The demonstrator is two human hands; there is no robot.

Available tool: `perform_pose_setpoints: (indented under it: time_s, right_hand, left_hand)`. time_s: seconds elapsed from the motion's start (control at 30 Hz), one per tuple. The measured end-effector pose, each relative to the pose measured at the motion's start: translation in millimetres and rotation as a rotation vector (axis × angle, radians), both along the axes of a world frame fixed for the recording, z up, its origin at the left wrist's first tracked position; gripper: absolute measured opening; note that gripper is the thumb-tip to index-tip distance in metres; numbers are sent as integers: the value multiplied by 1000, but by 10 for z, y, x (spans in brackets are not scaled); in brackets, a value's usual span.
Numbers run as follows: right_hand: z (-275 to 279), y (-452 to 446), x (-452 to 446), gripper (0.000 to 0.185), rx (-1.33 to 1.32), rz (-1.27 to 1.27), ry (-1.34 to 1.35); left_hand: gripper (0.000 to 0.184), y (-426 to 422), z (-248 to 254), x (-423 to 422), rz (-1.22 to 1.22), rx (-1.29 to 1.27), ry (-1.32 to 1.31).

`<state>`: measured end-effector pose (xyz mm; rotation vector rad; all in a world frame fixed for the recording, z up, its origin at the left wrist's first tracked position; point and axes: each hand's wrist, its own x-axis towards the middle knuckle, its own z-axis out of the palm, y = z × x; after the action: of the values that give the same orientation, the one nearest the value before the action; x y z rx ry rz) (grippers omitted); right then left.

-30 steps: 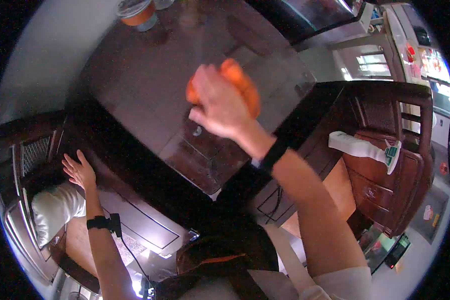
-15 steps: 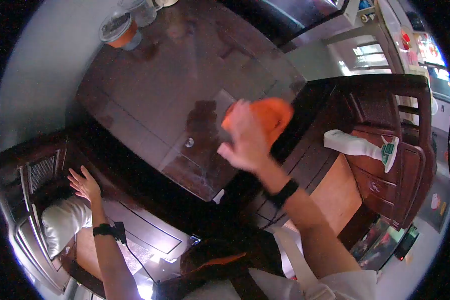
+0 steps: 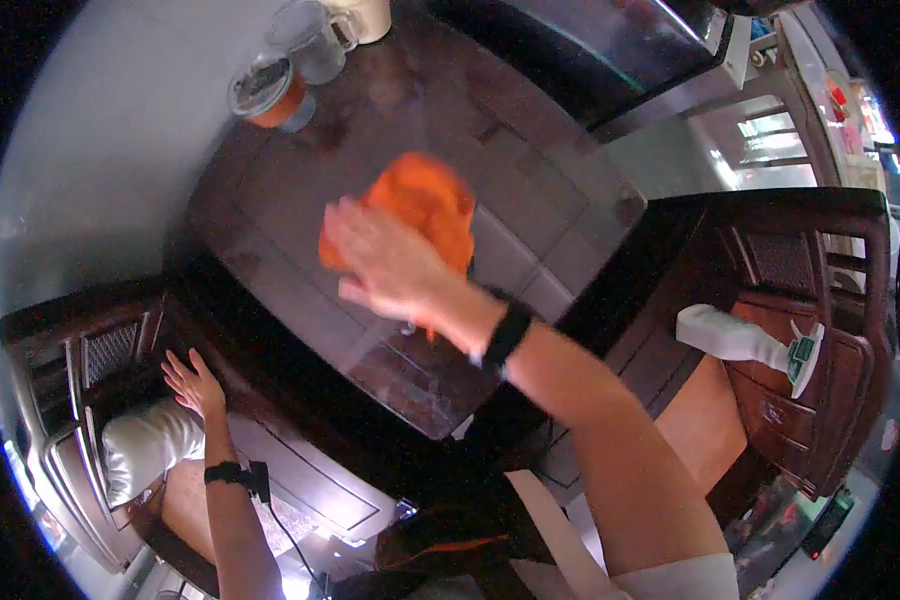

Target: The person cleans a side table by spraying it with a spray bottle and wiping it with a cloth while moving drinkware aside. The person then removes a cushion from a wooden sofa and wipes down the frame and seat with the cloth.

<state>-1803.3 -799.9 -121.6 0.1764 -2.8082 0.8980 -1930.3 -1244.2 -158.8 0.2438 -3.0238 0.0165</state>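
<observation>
Stretched across the dark table (image 3: 535, 225), my right hand (image 3: 388, 262) lies flat on a bright orange cloth (image 3: 425, 195), its fingers extended and slightly blurred. Much of the cloth shows beyond and to the right of the fingers; the part beneath the palm is hidden. My left hand (image 3: 198, 385) is raised at the lower left, beside the table's near-left edge. Its fingers are spread, and it holds nothing.
At the far left corner of the table stand a lidded cup (image 3: 270, 92), a clear jug (image 3: 310, 45) and a cream container (image 3: 365, 18). Dark wooden seats flank the near sides, with a white cushion (image 3: 150, 450) on the left and a white bolster-like item (image 3: 730, 335) on the right.
My right hand and the orange cloth have moved left and farther across the table. My left hand stays spread beside the edge, while the whole view has shifted slightly.
</observation>
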Motion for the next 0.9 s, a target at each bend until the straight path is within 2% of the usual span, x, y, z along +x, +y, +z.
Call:
perform_pose_setpoints:
  time_s: [0.13, 0.2, 0.3, 0.57, 0.63, 0.67, 0.77, 0.83, 0.9]
  right_hand:
    - [-103, 1107, -845, 72, 292, -242, 67]
    - [-215, 1544, -1076, 71, 437, -445, 104]
    - [-319, 1921, -1174, 72, 429, -600, 70]
    - [-111, 2052, -1288, 71, 404, -715, -46]
    - [-62, 2204, -1374, 69, 249, -701, -231]
    - [-88, 2223, -1380, 69, 299, -733, -161]
    - [-7, 2218, -1095, 70, 159, -787, -225]
    - [21, 2237, -646, 70, 158, -863, -270]
    - [153, 2215, -55, 69, 107, -959, -327]
  left_hand:
    - [71, 55, 29, -16, 19, -17, -22]
    - [70, -26, -20, -45, 10, -8, -12]
    - [68, 7, -11, -55, -15, -3, -16]
    - [68, -61, -23, -36, 1, 2, -3]
    - [68, -29, -22, -85, 22, -11, -20]
    - [68, -69, -42, -93, -1, 5, -2]
    - [68, -194, -90, -71, -35, 13, 4]
    - [68, -142, -85, -81, -63, 18, -1]
    - [69, -17, -26, -43, 17, 13, -3]
